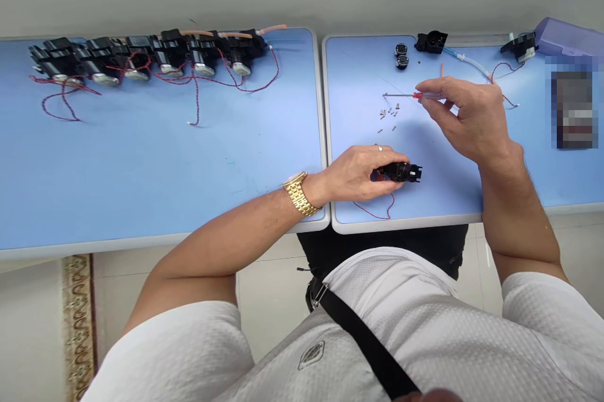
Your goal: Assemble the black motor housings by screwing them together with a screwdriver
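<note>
My left hand [361, 172] is closed around a small black motor unit [401, 172], whose pronged end points right. A red twisted wire [377, 216] trails from it over the blue tabletop. Between the thumb and fingers of my right hand [469, 116] is a screwdriver [401, 95] with a red and clear handle, its shaft pointing left. The screwdriver's tip is above several small loose screws [389, 114] lying on the table; whether a screw sits on the tip is too small to tell. Part of the motor unit is hidden by my left fingers.
Several black motor units [170, 56] with red wires line the left table's back edge. On the right table are two small round black parts [401, 56], a black housing [431, 42] with a clear tube, another motor unit [521, 48], a purple container [566, 38] and a blurred-out item [576, 109].
</note>
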Demonstrator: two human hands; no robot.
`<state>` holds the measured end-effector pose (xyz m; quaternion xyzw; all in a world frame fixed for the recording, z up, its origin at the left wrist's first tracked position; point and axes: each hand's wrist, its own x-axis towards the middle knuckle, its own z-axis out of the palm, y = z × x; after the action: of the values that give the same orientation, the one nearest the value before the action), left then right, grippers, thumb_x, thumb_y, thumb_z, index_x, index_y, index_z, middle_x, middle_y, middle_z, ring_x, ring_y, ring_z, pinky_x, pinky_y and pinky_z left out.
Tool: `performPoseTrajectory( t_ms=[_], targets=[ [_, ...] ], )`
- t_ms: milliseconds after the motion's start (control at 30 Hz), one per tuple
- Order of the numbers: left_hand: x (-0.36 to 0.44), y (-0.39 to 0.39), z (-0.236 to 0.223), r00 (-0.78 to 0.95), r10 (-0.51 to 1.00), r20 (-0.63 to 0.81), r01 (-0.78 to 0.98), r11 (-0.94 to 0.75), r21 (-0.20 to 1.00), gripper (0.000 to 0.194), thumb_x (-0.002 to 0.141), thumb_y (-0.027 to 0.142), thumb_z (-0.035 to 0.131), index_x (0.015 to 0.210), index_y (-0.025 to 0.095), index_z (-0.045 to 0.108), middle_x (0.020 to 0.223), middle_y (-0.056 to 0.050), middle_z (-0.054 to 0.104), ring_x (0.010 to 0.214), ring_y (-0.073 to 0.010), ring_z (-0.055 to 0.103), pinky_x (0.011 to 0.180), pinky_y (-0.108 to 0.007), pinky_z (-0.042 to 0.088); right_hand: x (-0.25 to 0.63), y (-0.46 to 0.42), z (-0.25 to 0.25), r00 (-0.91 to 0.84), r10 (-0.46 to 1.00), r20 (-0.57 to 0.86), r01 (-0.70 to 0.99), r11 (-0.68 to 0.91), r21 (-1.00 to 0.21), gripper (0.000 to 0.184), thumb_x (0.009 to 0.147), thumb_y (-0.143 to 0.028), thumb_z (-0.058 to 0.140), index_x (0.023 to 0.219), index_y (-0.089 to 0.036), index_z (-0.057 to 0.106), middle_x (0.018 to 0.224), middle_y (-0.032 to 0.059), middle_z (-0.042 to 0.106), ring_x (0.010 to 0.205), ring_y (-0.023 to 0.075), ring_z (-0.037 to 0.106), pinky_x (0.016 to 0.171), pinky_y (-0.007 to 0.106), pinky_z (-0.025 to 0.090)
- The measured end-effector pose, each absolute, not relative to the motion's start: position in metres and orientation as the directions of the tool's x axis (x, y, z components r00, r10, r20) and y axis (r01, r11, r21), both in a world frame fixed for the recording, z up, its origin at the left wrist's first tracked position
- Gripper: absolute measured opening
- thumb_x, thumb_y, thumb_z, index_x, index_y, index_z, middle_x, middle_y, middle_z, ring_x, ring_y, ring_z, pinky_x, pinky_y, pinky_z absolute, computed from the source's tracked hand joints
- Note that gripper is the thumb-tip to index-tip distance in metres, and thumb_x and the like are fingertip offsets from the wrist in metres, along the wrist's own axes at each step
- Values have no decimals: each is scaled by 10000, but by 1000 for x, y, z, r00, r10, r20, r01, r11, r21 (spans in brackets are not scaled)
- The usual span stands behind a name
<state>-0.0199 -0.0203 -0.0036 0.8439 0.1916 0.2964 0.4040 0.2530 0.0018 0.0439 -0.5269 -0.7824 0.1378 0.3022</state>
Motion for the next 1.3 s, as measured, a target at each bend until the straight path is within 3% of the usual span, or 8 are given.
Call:
performPoseTrajectory(
  t_ms=[200, 333, 567, 667, 767, 833, 1033, 1300],
  targets=[
    [-20, -21, -3, 728, 570, 380, 45, -593, 804, 321, 1001, 274, 784, 1304, 170, 813, 973, -51, 819, 730, -121, 688, 732, -246, 568, 249, -3, 52, -204, 876, 437, 687, 446, -574, 193, 1082, -342, 689, 1203, -405, 824, 1103, -47, 898, 954, 269, 861, 819, 436, 716],
    [-19, -19, -3, 668, 663, 338, 112, -539, 835, 326, 988, 290, 808, 1294, 179, 822, 985, -50, 829, 768, -131, 713, 756, -253, 593, 242, -10, 67, -135, 879, 457, 649, 427, -630, 215, 1043, -248, 701, 1116, -414, 816, 1003, -50, 890, 930, 244, 861, 794, 416, 704],
    [-21, -15, -9, 499, 782, 373, 185, -516, 836, 418, 1008, 399, 832, 1380, 211, 800, 1429, -140, 813, 1307, -268, 784, 1072, -405, 677, 238, -22, 86, 17, 876, 481, 526, 401, -750, 102, 1001, -330, 728, 997, -375, 819, 901, 7, 852, 824, 315, 842, 678, 519, 690],
    [-22, -18, -8, 491, 787, 374, 190, -516, 836, 448, 1046, 464, 803, 1432, 237, 778, 1576, -164, 733, 1369, -308, 765, 978, -415, 722, 239, -26, 90, 28, 885, 465, 500, 390, -773, 85, 1004, -390, 748, 999, -401, 832, 895, 19, 837, 815, 337, 829, 674, 543, 685],
    [-22, -22, -3, 491, 792, 363, 198, -507, 839, 428, 1072, 495, 772, 1443, 282, 772, 1676, -163, 656, 1256, -312, 803, 830, -404, 742, 239, -31, 93, 3, 888, 461, 502, 397, -768, 107, 999, -349, 748, 1013, -396, 844, 898, 22, 834, 823, 339, 834, 645, 533, 667],
    [-22, -22, -1, 490, 782, 386, 190, -528, 828, 409, 1079, 490, 767, 1441, 299, 770, 1684, -157, 649, 1260, -323, 804, 842, -432, 748, 239, -33, 95, -12, 894, 449, 505, 393, -769, 154, 989, -292, 741, 1020, -399, 847, 900, 16, 839, 833, 337, 841, 659, 531, 674],
    [-20, -18, -4, 499, 689, 525, 114, -653, 749, 411, 1085, 404, 779, 1478, 288, 748, 1541, -133, 761, 1452, -326, 741, 1210, -572, 646, 239, -33, 96, -37, 877, 479, 496, 432, -753, 225, 960, -195, 733, 1016, -376, 854, 860, 1, 834, 791, 301, 831, 628, 491, 644],
    [-21, -16, -10, 508, 667, 544, 115, -679, 725, 436, 1061, 348, 791, 1486, 262, 755, 1456, -120, 816, 1408, -295, 772, 1229, -526, 635, 239, -33, 97, -22, 870, 492, 503, 435, -747, 183, 939, -223, 742, 973, -371, 843, 852, 5, 833, 758, 305, 819, 615, 493, 636]
  ],
)
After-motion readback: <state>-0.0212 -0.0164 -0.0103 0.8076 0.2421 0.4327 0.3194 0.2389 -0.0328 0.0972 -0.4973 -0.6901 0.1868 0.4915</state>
